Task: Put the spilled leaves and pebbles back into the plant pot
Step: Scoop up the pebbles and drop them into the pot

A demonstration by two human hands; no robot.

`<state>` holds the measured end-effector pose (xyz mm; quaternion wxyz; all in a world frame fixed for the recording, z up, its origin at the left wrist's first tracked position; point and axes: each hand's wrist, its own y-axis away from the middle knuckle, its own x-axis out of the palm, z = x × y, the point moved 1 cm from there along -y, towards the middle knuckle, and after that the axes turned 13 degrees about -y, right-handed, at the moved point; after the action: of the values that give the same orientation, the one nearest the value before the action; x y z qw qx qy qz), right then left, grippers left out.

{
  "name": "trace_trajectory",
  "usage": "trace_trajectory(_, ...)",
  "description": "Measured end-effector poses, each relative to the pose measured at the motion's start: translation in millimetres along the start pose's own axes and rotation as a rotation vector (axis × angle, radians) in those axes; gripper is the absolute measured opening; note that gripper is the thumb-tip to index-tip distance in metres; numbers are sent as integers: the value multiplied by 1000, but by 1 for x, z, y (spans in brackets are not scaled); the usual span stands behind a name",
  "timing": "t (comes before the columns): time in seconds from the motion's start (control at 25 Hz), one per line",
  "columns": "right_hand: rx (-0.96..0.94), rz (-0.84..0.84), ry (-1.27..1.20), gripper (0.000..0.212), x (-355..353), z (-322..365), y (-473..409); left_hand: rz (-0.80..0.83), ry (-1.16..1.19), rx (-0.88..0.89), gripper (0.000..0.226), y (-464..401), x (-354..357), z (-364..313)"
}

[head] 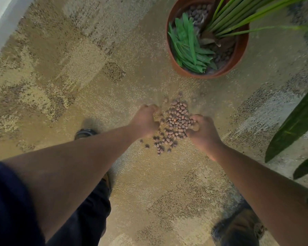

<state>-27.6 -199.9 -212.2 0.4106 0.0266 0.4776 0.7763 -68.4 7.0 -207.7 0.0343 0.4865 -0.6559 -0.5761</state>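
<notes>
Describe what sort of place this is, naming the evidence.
Probably an indoor carpeted room, perhaps an office: patterned beige carpet tiles, a terracotta plant pot standing on them, and a pale wall edge at top left.

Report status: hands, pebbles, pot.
Left hand and right hand cupped around pebble pile on carpet. Loose leaves already in terracotta pot. Path to pot clear.

Open carpet fills the frame's left and centre, with a clear strip between the pebbles and the pot at upper right. Stems crowd the pot's right half; leaves cover its left.
</notes>
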Motion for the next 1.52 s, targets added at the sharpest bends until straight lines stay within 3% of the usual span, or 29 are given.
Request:
trace_trajectory(0.12, 145, 24, -192, 65, 12, -20, -7, 99, 134, 30, 72, -2, 20, 2)
trace_trajectory(0.28, 170, -33, -307, 52, 20, -18, -16, 155, 334, -24, 72, -11, 38, -13)
trace_trajectory(0.44, 116, -91, -208, 31, 34, -14, -22, -17, 56, -17, 58, -14, 50, -17)
trace_trajectory(0.56, 24, -180, -18, 16, 40, -10, -26, -160, -106, 77, 39, -14, 51, -19)
trace_trajectory(0.68, -65, -196, 56, 10, 39, -9, -24, -208, -258, 178, 36, -14, 49, -18)
trace_trajectory(0.88, -64, -229, -91, 18, 23, -5, -10, -133, -389, 297, 43, -13, 42, -11)
trace_trajectory(1.0, -81, -225, -239, 20, 7, 10, -3, -125, -437, 352, 35, -16, 38, -5)
trace_trajectory(1.2, -247, -298, -471, 16, -27, 63, 8, -116, -569, 450, 38, -18, 45, 0)
trace_trajectory(1.36, -355, -397, -581, 16, -58, 104, 1, -121, -412, 402, 29, -18, 37, -4)
trace_trajectory(1.52, -331, -432, -562, 16, -73, 123, -18, -242, -125, 366, 13, -15, 1, -20)
